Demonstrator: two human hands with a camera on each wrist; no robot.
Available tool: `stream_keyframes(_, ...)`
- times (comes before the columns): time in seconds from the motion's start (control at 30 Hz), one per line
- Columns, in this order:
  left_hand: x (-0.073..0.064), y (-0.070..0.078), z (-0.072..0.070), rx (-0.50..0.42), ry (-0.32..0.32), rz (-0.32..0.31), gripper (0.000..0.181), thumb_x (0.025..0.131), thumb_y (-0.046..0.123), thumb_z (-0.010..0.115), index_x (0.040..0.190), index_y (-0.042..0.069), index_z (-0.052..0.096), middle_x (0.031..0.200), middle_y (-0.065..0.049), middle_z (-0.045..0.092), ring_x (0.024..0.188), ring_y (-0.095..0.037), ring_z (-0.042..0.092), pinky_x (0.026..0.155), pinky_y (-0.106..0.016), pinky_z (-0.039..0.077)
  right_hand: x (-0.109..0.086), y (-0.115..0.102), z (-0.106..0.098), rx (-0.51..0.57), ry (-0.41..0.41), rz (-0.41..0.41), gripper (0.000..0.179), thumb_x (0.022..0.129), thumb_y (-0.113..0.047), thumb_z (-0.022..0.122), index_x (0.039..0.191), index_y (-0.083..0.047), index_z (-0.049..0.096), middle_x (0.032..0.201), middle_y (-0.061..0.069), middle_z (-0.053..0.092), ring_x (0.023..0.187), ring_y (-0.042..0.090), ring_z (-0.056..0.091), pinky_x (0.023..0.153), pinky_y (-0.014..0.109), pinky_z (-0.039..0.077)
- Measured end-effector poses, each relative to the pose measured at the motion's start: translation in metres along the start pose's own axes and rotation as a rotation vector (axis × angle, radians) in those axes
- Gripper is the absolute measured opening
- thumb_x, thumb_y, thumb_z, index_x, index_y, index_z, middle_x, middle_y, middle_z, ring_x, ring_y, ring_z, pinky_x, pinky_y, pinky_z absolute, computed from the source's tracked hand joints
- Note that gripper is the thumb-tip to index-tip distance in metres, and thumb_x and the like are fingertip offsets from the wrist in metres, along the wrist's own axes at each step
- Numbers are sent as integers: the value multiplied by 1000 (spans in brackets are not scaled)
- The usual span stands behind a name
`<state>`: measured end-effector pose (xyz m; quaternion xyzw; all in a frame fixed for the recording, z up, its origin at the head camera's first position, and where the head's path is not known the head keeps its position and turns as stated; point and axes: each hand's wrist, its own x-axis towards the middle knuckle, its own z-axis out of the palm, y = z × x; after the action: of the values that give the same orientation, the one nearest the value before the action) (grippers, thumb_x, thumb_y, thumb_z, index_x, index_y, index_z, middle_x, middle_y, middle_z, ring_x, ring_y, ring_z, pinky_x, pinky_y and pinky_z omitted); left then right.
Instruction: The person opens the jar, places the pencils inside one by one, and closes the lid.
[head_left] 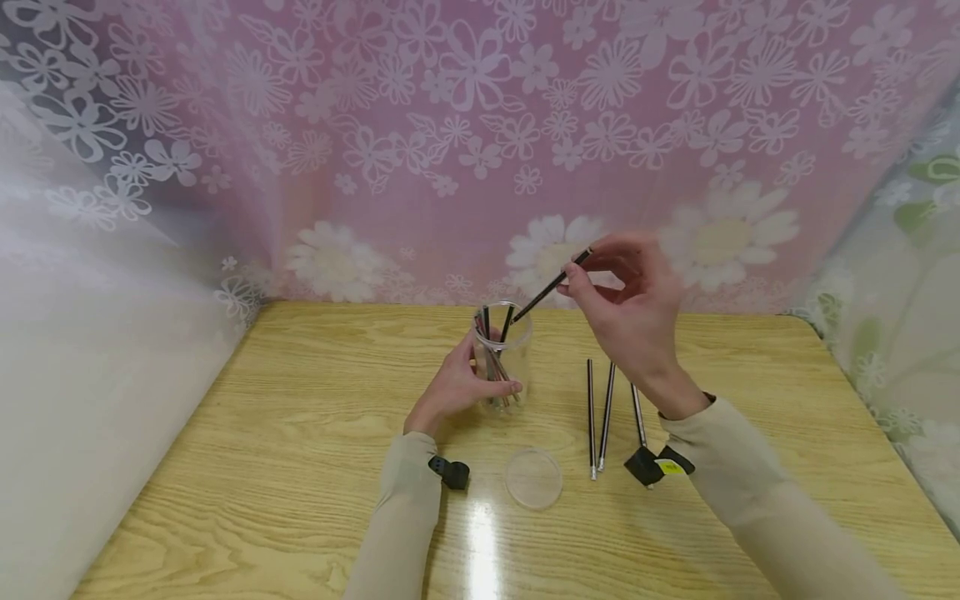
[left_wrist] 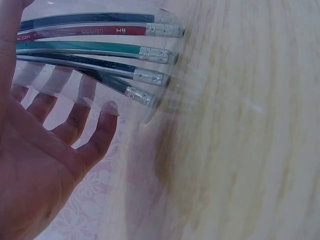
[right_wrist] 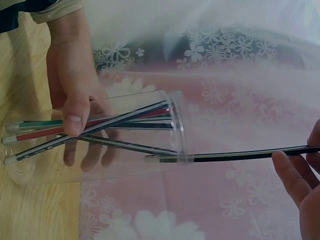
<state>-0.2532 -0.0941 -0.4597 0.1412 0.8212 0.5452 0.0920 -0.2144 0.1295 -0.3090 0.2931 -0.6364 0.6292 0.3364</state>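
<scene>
My left hand [head_left: 457, 379] grips a clear plastic jar [head_left: 517, 367], fingers behind it and thumb across its front. Several pencils [right_wrist: 125, 120] in dark, red and green lean inside, their silver eraser ends at the jar's bottom, as the left wrist view [left_wrist: 150, 55] also shows. Between thumb and fingers my right hand [head_left: 637, 300] pinches a dark pencil [head_left: 551, 283], slanted down to the left. In the right wrist view the eraser end of that pencil [right_wrist: 225, 157] is just inside the jar's mouth.
Dark pencils [head_left: 590, 417] lie on the wooden table [head_left: 300, 450] right of the jar, one partly hidden under my right wrist. A round clear lid [head_left: 533, 478] lies in front of the jar. A flowered curtain [head_left: 450, 167] hangs behind the table.
</scene>
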Motion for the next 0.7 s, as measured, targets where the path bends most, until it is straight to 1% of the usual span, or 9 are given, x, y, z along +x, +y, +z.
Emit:
stream_keyframes(0.07, 0, 0, 0, 0, -1, 8, 93, 75, 43, 91, 154, 28, 43, 148, 8, 52, 133, -24, 51, 103, -55, 46, -2, 4, 2, -40, -26, 24, 26, 88, 12, 70, 109, 16, 55, 100, -8, 63, 87, 11, 71, 76, 25, 61)
stream_keyframes(0.13, 0, 0, 0, 1, -3, 11, 92, 76, 44, 91, 153, 29, 43, 148, 7, 52, 133, -24, 51, 104, -55, 46, -3, 8, 5, -85, -59, 46, 25, 88, 11, 70, 108, 14, 57, 99, -6, 63, 88, 6, 70, 77, 21, 60)
stream_keyframes(0.27, 0, -1, 0, -5, -5, 10, 89, 76, 44, 91, 151, 33, 44, 148, 6, 52, 133, -24, 51, 105, -56, 46, -5, 15, 10, -162, -124, 93, 24, 88, 11, 72, 109, 9, 60, 99, 9, 65, 89, 1, 68, 75, 18, 59)
stream_keyframes(0.33, 0, -1, 0, -10, -8, 5, 87, 76, 44, 91, 149, 36, 44, 147, 5, 52, 133, -24, 51, 105, -55, 46, -6, 19, 11, -205, -154, 119, 23, 88, 8, 73, 109, 6, 61, 100, 14, 65, 88, 3, 69, 74, 17, 59)
stream_keyframes(0.37, 0, -1, 0, -14, -10, 3, 86, 76, 44, 90, 149, 37, 45, 146, 4, 53, 132, -24, 51, 104, -55, 46, -6, 21, 12, -224, -168, 131, 23, 89, 6, 73, 108, 5, 62, 100, 14, 66, 88, 6, 70, 74, 17, 59)
stream_keyframes(0.43, -1, 0, 0, -17, -12, 2, 85, 76, 45, 90, 147, 39, 45, 144, 4, 53, 131, -24, 51, 104, -54, 47, -7, 25, 12, -261, -197, 145, 22, 89, 4, 74, 109, 2, 63, 101, 14, 66, 89, 14, 72, 74, 17, 59)
stream_keyframes(0.53, -1, 0, 0, -14, -11, 6, 85, 76, 45, 90, 147, 39, 45, 144, 4, 53, 130, -23, 52, 103, -54, 47, -8, 30, 11, -309, -245, 139, 23, 90, 2, 74, 111, 0, 65, 103, 12, 68, 90, 23, 73, 74, 17, 58)
stream_keyframes(0.63, 0, 0, 0, -6, -7, 8, 86, 75, 45, 91, 148, 39, 45, 145, 4, 53, 131, -24, 52, 103, -54, 47, -8, 33, 10, -349, -292, 115, 26, 90, 2, 75, 115, -2, 67, 102, 12, 71, 89, 24, 73, 74, 20, 59)
stream_keyframes(0.7, 0, 0, 0, -2, -4, 5, 86, 75, 46, 91, 148, 39, 44, 146, 5, 53, 132, -23, 52, 104, -54, 46, -7, 35, 10, -374, -319, 98, 26, 90, 1, 76, 115, -2, 69, 99, 12, 73, 85, 23, 72, 72, 25, 60)
